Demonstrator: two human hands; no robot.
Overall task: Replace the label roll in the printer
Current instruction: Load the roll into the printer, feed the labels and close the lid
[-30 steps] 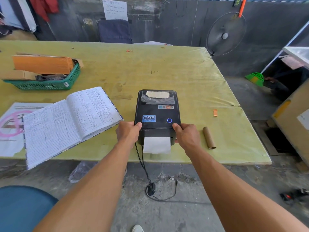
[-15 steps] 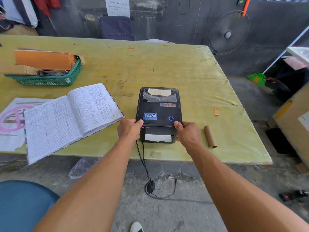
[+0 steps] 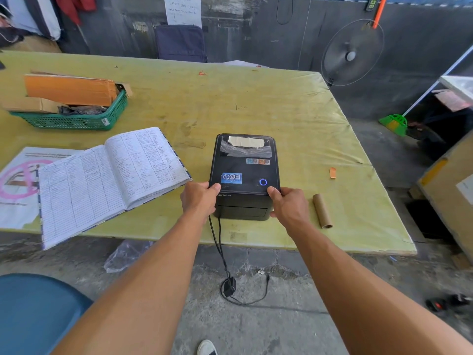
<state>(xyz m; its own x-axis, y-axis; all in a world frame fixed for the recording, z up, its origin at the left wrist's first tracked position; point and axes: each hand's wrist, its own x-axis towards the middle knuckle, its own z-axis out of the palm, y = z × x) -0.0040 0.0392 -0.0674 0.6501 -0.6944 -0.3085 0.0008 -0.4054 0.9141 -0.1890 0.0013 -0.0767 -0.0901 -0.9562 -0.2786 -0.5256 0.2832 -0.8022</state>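
From my remote seat, I see both bare hands clamped on a black label printer [image 3: 244, 175] that sits near the front edge of a yellow-green table [image 3: 256, 103], at the centre of my view. The left hand [image 3: 198, 199] grips the printer's front left corner, thumb on top; the right hand [image 3: 290, 206] grips the front right corner the same way. The printer's lid is closed, a blue ring light [image 3: 263, 182] glows on top, and a pale strip shows through the clear window [image 3: 245, 146] at its far end. Just beside the right hand, at 3 o'clock from the printer, an empty cardboard core [image 3: 322, 211] lies on the table, not touching the hand. At 9 o'clock an open ledger [image 3: 107, 180] hangs partly over the table edge, and a green basket [image 3: 76, 119] holding cardboard sits at 10 o'clock. A black cable [image 3: 220, 252] drops from the printer's front to an adapter [image 3: 229, 286] on the concrete floor.
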